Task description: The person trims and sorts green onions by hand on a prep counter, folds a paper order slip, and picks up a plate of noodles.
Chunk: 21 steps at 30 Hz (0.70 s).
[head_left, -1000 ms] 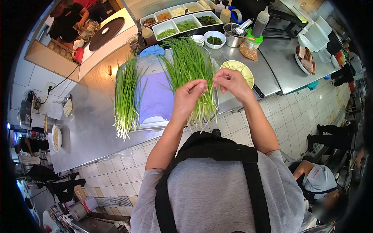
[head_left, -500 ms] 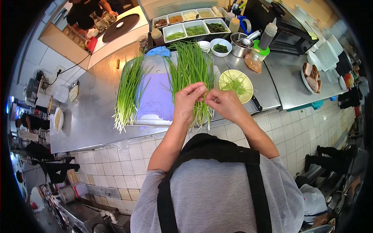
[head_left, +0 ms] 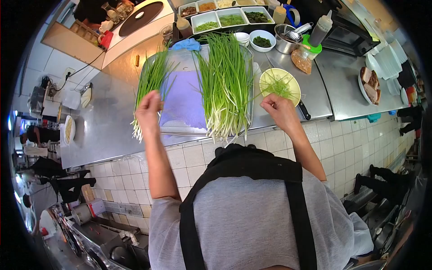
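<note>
My left hand (head_left: 149,108), its fingers curled together, is over the smaller bunch of green stalks (head_left: 153,76) at the left of the tray (head_left: 180,133). Whether it holds a thin stalk cannot be made out. A purple-blue cloth (head_left: 183,101) lies between this bunch and the larger bunch of green stalks (head_left: 227,85), whose white ends point towards me. My right hand (head_left: 276,108) is pinched at the near edge of a pale yellow bowl (head_left: 294,85) with thin green scraps (head_left: 277,86) in it. Anything between its fingertips is too small to tell.
A knife (head_left: 304,110) lies right of the bowl. Behind the tray are a blue cloth (head_left: 186,44), containers of chopped food (head_left: 231,19), a bowl of dark greens (head_left: 261,41), a metal pot (head_left: 284,42) and a squeeze bottle (head_left: 321,29). Sliced meat (head_left: 371,85) is at the right.
My left hand has moved left from the larger bunch to the smaller one. My right hand has parted from it and moved right, to the yellow bowl's near edge. The view has shifted slightly.
</note>
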Motion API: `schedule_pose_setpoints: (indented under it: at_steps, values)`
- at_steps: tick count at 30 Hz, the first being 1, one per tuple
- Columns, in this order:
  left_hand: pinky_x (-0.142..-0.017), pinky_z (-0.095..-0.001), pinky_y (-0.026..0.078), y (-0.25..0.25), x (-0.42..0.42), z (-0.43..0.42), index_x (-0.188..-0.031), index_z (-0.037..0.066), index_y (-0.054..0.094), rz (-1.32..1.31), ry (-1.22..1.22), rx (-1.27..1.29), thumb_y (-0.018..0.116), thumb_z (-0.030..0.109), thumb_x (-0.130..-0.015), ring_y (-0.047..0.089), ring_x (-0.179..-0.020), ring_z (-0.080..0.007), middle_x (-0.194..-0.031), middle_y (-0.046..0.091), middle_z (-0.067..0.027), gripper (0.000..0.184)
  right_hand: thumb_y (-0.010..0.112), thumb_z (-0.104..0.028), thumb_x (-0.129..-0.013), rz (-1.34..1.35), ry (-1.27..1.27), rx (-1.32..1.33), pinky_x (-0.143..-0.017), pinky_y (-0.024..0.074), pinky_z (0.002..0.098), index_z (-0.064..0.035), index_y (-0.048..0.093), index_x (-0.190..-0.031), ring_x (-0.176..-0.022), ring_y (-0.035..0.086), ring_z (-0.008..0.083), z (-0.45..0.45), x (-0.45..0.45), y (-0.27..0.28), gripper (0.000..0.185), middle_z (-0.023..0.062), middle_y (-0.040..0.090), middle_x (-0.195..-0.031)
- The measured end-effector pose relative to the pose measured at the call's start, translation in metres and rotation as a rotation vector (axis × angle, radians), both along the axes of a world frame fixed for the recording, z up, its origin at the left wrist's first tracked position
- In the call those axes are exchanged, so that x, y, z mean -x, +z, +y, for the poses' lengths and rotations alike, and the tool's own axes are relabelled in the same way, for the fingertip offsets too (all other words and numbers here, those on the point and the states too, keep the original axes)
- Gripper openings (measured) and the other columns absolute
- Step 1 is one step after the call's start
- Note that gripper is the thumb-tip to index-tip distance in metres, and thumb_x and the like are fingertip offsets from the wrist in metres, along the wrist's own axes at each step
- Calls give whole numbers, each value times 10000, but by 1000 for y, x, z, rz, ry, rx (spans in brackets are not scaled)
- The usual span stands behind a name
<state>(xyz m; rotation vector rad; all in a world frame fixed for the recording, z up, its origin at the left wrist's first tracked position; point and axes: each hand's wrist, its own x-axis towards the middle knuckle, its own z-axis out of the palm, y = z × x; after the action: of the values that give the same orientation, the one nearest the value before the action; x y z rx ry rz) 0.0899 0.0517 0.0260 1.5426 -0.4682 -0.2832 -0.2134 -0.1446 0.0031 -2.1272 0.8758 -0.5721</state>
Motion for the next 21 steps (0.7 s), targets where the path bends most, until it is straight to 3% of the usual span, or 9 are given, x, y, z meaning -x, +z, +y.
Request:
schedule_pose_setpoints:
  at_steps: [3,6,8,10,13,16,21]
  values:
    - [-644,-281,474,-15,-72,31,-1025,13,634,-311,136,-303,650,106,-789,594,-701,-169,-822,643,-68,254,629,-123,-799,-30,-61,113,-542,445,274,-14,611,-839,-577,552,145,4,0,-1,118,81,602,-687]
    - [-766,-333,465,-4,-66,32,-996,43,646,-948,328,-804,663,110,-756,587,-835,-248,-915,628,-106,250,622,-90,-783,-72,-301,207,-613,463,304,-35,614,-850,-650,588,199,-8,2,6,87,86,618,-760]
    - [-836,-366,436,6,-33,5,-941,66,657,-686,75,-611,670,106,-725,554,-945,-296,-993,596,-131,220,613,-72,-760,-27,-314,402,-674,446,349,-58,603,-829,-742,598,236,-22,10,3,71,84,627,-809]
    - [-827,-377,437,0,7,-26,-906,61,652,-804,-205,-469,674,104,-718,562,-932,-292,-992,598,-123,194,589,-44,-738,140,-249,519,-762,411,387,-76,602,-816,-856,594,256,-34,21,-4,85,81,634,-866]
    - [-796,-384,439,3,78,-63,-845,53,651,-853,-559,-347,666,92,-720,551,-890,-304,-935,583,-124,132,578,-37,-734,314,-204,594,-700,435,382,-75,606,-841,-825,599,261,-34,35,-14,117,99,626,-877]
    - [-786,-355,439,-2,99,-77,-860,45,653,-806,-673,-403,649,128,-748,551,-907,-302,-943,577,-126,139,569,-37,-737,323,-328,400,-646,456,373,-92,626,-850,-800,601,268,-21,33,-6,138,115,614,-883]
    - [-773,-365,436,-11,94,-67,-815,-5,646,-784,-657,-519,632,146,-760,549,-886,-312,-904,574,-154,161,593,-41,-761,-112,-53,168,-628,480,328,-73,631,-863,-687,568,251,27,7,-16,114,86,561,-828]
